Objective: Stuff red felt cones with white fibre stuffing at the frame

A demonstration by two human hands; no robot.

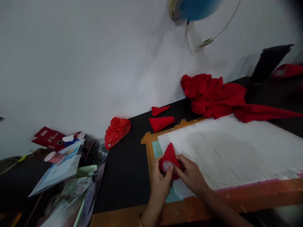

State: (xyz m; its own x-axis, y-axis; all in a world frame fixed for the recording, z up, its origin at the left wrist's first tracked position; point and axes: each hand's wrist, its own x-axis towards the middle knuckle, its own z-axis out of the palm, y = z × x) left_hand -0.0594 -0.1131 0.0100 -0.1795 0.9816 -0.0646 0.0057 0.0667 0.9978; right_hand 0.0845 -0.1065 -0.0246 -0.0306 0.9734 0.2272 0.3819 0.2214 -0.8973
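fingers (157, 163) of the left hand (159, 183) and right hand (192, 173) curl in, gripping a peaked red cloth piece (169, 153) over the left end of the white sheet (224, 151); uneven pressure could squeeze out the pale patch (166, 165), apparently stuffing.

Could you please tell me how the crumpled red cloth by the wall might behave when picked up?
The crumpled red cloth will probably be floppy, since it lies in loose folds. It seems unlikely to roll, being slumped and spread out rather than round. Its long, narrow trailing end may drag behind when the bunched part is lifted.
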